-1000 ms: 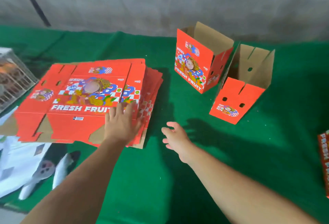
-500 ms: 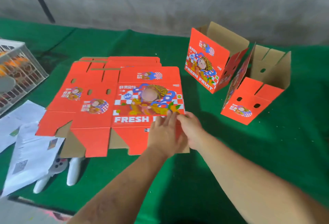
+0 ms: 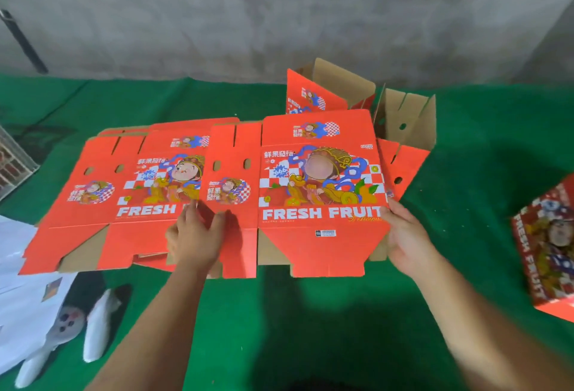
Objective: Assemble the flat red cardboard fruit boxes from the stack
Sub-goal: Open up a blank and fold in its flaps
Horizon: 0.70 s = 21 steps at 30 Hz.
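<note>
Red flat box (image 3: 323, 192) lengthwise left-right, print up, hands (image 3: 403, 237) gripping.

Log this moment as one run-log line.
stage: flat red cardboard box blank pulled off stack | left hand: holds blank's left panel | right hand: grips right edge | surface: green cloth

"FRESH FRUIT", "666" on flat box (image 3: 323, 192); "FRESH" on stack (image 3: 124, 192).
</note>
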{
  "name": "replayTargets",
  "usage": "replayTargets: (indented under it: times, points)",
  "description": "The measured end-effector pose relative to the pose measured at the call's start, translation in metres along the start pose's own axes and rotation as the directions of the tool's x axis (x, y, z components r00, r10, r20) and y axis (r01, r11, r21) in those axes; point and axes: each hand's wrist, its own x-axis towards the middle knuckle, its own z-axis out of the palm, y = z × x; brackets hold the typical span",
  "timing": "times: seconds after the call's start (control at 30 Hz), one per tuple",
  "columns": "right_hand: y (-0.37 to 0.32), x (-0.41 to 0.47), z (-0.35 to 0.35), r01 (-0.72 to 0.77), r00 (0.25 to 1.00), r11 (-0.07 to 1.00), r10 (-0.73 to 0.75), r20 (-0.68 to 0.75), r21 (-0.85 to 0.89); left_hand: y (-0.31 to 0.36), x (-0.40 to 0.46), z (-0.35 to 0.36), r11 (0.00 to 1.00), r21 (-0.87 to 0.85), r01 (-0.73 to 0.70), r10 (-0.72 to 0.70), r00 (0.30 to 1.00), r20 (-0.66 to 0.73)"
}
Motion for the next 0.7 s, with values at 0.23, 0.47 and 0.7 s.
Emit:
replayTargets:
  times: [0.23,0.47,0.7]
  points:
    - [0.005,-0.026,-0.061,0.088,0.993,0.989,-0.097,-0.066,-0.119,0.057,-0.03,-0.001,0.934,-0.356,-0.042,0.077,0.994,0.083]
    - [0.021,-0.049,-0.066,0.117,0.987,0.94,-0.144,-0.063,-0.322,0.062,-0.07,0.028,0.652,-0.74,0.162,0.275,0.859,0.431]
    - [0.023,-0.062,-0.057,0.016,0.999,0.898,-0.027,-0.018,-0.44,0.06,-0.091,0.048,0.71,-0.662,0.241,0.275,0.77,0.576]
